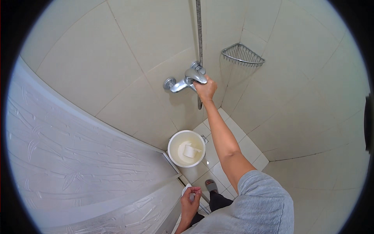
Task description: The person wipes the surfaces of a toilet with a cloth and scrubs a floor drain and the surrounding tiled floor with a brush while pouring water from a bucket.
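With my right arm stretched out, my right hand [207,89] is closed at the chrome shower mixer tap [180,85] on the tiled wall, by its lever. The tap hides some of my fingers. Low in view, near the shower door's edge, my left hand [191,197] has its fingers bent together around a small white thing [186,189]. Only part of that thing shows, so its kind is unclear. Below the tap, a round white bucket [170,149] stands on the floor, with a white plastic dipper [189,151] inside it.
A patterned translucent shower door [89,167] fills the left side. A wire corner shelf [242,54] is fixed at the upper right. The metal shower hose [199,31] runs up the wall. Near the bucket are a floor drain [205,139] and my slippered foot [211,185].
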A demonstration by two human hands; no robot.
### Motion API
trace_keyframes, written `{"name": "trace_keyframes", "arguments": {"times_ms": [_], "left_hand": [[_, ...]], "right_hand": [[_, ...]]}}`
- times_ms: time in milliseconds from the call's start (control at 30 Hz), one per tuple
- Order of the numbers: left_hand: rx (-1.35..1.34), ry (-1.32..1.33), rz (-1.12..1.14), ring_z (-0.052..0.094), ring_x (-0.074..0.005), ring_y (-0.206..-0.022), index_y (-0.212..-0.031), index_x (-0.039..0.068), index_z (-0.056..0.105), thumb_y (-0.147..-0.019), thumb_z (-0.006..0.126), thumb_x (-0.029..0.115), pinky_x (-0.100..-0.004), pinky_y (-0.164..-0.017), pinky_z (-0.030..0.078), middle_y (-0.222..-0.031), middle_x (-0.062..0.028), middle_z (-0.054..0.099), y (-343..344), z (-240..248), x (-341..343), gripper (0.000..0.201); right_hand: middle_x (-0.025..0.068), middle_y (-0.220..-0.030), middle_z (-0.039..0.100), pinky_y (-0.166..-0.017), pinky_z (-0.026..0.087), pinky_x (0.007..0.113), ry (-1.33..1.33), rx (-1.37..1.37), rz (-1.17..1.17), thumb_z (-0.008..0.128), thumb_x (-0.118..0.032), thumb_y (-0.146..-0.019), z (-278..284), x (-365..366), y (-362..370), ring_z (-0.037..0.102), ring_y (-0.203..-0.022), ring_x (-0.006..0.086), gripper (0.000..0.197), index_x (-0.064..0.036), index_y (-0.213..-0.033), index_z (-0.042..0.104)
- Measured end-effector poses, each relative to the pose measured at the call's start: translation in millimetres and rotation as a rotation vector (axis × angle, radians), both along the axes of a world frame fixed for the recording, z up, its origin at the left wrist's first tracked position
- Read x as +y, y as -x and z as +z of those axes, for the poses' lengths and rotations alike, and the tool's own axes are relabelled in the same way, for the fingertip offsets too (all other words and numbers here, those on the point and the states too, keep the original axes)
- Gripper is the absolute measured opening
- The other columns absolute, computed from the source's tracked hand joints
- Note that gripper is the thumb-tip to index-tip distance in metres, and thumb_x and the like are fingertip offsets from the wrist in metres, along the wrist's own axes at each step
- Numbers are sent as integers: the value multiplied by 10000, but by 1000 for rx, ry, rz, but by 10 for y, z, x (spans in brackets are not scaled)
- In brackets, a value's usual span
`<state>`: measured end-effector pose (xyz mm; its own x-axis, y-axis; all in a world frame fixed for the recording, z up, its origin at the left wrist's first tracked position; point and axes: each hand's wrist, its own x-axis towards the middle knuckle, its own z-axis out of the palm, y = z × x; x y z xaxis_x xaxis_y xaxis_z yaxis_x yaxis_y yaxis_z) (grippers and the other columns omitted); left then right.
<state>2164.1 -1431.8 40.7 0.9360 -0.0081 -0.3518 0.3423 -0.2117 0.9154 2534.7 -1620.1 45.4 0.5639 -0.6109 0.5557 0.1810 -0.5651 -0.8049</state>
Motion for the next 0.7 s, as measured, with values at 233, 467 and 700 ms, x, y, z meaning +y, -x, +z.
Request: {"name": "trace_keyframes", "arguments": {"times_ms": [233, 467, 700], "left_hand": [[-48, 34, 2, 553, -96, -687, -854, 5, 606, -809, 613, 135, -248, -585, 443, -754, -52, 616, -164, 241, -87, 138], [-177, 171, -173, 538, -153, -845, -983, -6, 563, -864, 567, 209, -289, -752, 435, -873, -68, 582, -131, 18, -165, 245], [-274, 97, -201, 527, -172, -882, -1048, 50, 540, -872, 545, 253, -309, -760, 424, -934, -70, 572, -80, 235, -66, 269]], "right_hand": [[163, -806, 624, -644, 468, 398, 92, 158, 268, 774, -226, -542, 353, -291, -26, 600, -730, 352, 520, -82, -982, 539], [251, -1130, 443, -775, 455, 430, 982, 656, 262, 629, -401, -742, 500, -130, -32, 530, -994, 352, 621, -188, -1266, 373], [150, -871, 605, -731, 471, 418, 1058, 564, 447, 628, -262, -747, 635, -99, -118, 583, -904, 297, 343, -110, -1044, 551]]}}
